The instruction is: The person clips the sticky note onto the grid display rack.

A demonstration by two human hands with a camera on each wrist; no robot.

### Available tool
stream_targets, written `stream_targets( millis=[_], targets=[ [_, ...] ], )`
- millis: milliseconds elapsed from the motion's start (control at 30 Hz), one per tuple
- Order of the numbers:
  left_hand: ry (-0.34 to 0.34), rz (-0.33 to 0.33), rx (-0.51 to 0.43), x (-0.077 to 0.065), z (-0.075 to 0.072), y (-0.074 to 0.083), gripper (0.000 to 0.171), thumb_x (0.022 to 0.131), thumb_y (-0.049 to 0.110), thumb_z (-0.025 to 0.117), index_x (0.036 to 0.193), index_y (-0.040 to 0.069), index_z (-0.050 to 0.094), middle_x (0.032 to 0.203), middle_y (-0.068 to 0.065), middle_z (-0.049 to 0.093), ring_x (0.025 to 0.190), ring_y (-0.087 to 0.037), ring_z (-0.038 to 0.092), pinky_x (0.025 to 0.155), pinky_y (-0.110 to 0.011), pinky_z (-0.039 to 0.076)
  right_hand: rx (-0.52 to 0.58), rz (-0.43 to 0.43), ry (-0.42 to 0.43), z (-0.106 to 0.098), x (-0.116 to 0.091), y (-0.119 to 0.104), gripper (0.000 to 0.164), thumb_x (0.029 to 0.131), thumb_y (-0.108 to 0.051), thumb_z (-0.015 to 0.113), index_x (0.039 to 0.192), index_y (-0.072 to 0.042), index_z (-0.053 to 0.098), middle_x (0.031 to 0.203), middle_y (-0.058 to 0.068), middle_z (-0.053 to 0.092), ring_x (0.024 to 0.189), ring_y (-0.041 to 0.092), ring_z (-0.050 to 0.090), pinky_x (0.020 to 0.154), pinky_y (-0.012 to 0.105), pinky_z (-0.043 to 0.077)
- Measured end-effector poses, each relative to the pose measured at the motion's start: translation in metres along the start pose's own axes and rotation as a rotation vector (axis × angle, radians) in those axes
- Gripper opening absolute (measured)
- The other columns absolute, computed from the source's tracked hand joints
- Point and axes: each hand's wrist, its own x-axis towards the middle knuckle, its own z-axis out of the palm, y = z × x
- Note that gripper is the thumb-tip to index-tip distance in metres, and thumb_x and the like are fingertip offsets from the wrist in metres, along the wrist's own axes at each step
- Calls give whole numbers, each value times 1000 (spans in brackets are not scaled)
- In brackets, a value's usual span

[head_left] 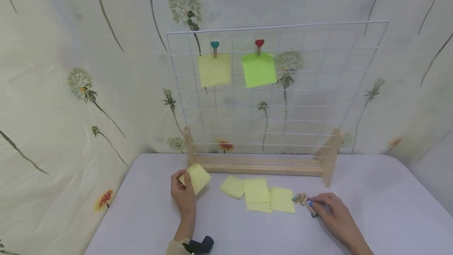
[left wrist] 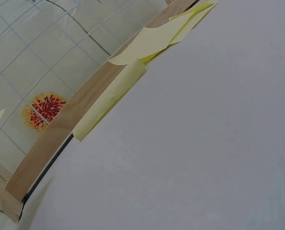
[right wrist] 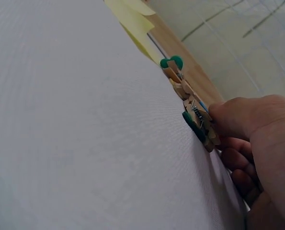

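Note:
Between thumb and fingers, my left hand [head_left: 185, 195] grips a pale yellow sticky note [head_left: 199, 178] above the table, left of the loose notes. That hand is out of sight in the left wrist view. My right hand [head_left: 336, 213] is at a small cluster of wooden mini clothespins [head_left: 301, 198] and pinches one with a blue top [head_left: 310, 204]. In the right wrist view, the thumb [right wrist: 228, 115] presses against the clothespins [right wrist: 196, 115], which show green heart tops. The other fingers curl beneath, and part of the pinched clothespin is hidden behind the thumb.
Several yellow sticky notes [head_left: 256, 190] lie partly overlapping on the white table [head_left: 265, 235]. Behind them stands a white wire grid [head_left: 293, 105] on a wooden base [head_left: 262, 168]. A yellow note [head_left: 214, 72] and a green note [head_left: 259, 72] hang there from heart-topped clothespins.

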Motion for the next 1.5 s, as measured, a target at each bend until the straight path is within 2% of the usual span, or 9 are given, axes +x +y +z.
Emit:
stream_targets(
  millis=[300,533,700,800,1033,1167,1300,1400,1500],
  targets=[
    [0,-11,19,1,0,4,23,92,12,61,106,-5,58,101,-11,62,77,-9,60,60,-19,51,21,-30,33,1,-2,-4,28,92,-39,58,107,-16,66,110,5,61,107,25,53,89,49,43],
    [25,-25,19,0,0,4,20,90,10,62,104,-6,60,97,-11,62,70,-5,55,56,-16,47,-4,-33,120,2,-5,-1,18,92,-34,60,104,-21,62,106,-2,64,98,-13,43,88,33,44],
    [14,-39,13,1,0,2,22,91,10,61,106,-6,59,95,-19,63,69,-5,57,56,-16,48,61,38,143,1,-6,2,25,94,-40,55,108,-19,60,110,2,65,94,-19,45,86,25,45],
    [4,-50,5,1,0,0,22,91,11,61,107,-5,59,96,-20,64,72,-5,59,58,-16,49,99,66,184,-1,-5,4,25,94,-40,55,106,-18,60,106,-1,66,89,-25,41,76,11,43],
    [-7,-87,10,0,0,-2,20,91,7,59,108,-5,59,98,-19,64,74,-5,59,60,-17,50,169,43,222,-2,-4,8,23,94,-35,57,105,-15,57,99,-19,60,89,-26,44,74,3,40],
    [-40,-138,-15,0,2,0,19,92,1,55,109,-5,58,101,-20,63,79,-7,60,64,-19,51,165,22,222,-2,-4,6,27,93,-32,59,112,-14,57,101,-10,64,88,-22,47,74,4,42],
    [-53,-159,-26,1,2,-1,19,92,0,53,109,-5,58,104,-18,63,83,-8,60,66,-19,51,157,74,163,-2,-5,3,35,90,-39,61,116,-15,61,102,2,68,83,-18,50,72,10,45],
    [-61,-173,-38,1,1,-9,18,92,0,54,109,-4,59,106,-17,62,84,-8,60,67,-19,51,148,88,133,-1,-6,2,34,88,-41,63,112,-18,63,98,1,69,81,-16,52,70,13,47],
    [-69,-173,-53,3,3,-19,18,92,0,54,109,-4,59,106,-15,62,83,-6,59,66,-19,51,142,29,151,1,-6,5,30,87,-37,66,110,-17,63,94,-1,68,80,-12,55,69,14,48]
  ],
)
